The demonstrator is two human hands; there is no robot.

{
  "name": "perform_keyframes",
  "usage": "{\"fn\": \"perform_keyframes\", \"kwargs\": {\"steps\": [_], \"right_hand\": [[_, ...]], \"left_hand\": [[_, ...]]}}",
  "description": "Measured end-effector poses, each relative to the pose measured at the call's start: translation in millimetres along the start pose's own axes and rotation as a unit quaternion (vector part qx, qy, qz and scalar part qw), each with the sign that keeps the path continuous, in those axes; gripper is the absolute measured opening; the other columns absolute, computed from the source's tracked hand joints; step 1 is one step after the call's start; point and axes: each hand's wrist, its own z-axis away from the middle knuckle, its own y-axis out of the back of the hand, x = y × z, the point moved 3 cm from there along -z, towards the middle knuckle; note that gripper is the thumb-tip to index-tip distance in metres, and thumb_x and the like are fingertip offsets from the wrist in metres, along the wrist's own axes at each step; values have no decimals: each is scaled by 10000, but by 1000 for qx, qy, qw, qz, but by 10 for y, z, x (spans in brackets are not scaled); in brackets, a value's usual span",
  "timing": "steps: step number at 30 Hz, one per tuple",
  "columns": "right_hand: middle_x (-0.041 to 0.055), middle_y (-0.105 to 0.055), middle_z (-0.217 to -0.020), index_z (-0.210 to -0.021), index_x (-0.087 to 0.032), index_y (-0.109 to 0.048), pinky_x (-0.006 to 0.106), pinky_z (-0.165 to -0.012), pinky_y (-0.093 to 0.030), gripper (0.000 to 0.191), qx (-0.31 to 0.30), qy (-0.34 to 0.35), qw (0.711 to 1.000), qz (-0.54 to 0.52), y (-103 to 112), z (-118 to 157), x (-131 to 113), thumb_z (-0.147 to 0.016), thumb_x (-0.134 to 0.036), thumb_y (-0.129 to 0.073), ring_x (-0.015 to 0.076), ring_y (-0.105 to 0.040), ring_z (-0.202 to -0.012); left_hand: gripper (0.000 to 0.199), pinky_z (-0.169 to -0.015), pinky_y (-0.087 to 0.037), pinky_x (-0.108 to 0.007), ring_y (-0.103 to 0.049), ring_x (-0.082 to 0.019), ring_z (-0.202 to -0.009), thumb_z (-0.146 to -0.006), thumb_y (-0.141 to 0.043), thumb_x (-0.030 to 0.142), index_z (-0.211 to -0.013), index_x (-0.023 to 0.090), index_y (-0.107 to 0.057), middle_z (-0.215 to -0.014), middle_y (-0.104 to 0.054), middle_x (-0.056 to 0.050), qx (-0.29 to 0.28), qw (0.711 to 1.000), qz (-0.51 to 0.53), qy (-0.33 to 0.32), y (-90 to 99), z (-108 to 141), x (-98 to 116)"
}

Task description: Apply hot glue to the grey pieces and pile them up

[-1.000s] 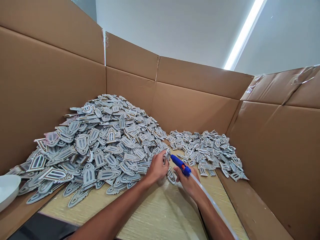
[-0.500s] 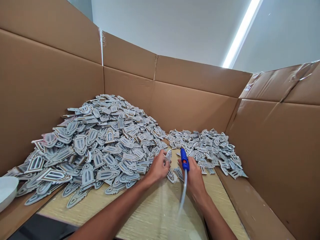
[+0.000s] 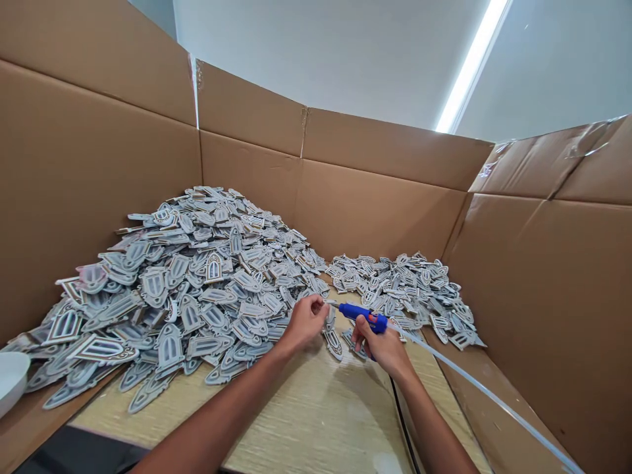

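In my right hand point(image 3: 382, 345) is a blue glue gun point(image 3: 363, 316), lying almost level with its nozzle pointing left. A long translucent glue stick point(image 3: 474, 378) trails out of its back. My left hand point(image 3: 307, 320) is closed, thumb and fingers pinched at the nozzle tip. It grips a small grey arch-shaped piece point(image 3: 330, 318), mostly hidden by the fingers. Just below, a patterned arch-shaped piece point(image 3: 334, 344) rests on the table. More pieces lie partly behind my right hand.
A high pile of grey arch-shaped pieces point(image 3: 197, 296) covers the left side, and a lower pile point(image 3: 409, 283) stands at the back right. Cardboard walls point(image 3: 375, 204) surround the wooden table point(image 3: 306, 421). A white bowl point(image 3: 12, 382) sits at the left edge. A black cord point(image 3: 403, 421) runs beside my right forearm.
The glue gun has turned from upright to nearly level, its nozzle now at my left fingers. The glue stick has swung to the right. The piece in my left hand shows less.
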Motion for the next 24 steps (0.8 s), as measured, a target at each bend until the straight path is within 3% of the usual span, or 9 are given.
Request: {"fn": "perform_keyframes", "kwargs": {"steps": [6,24], "right_hand": [[35,-639,-530,-605,-216,-595,255,-401,-380,723,6,-8,1000,-2,-30,-5,10,-712,-917,-452,149,-543,-405],[22,-603,-474,-584,-216,-593,257,-398,-370,719,8,-19,1000,-7,-60,-4,32,-717,-910,-461,125,-470,-356]], "left_hand": [[228,-555,-349,-234,-466,-130,-573,-766,-624,352,-635,176,-564,-585,-510,23,-25,999,27,6,-4,-6,-19],[286,-538,-315,-239,-421,-118,-538,-723,-630,454,-650,194,-536,-576,-476,41,-24,997,59,38,-22,-2,-40]]}}
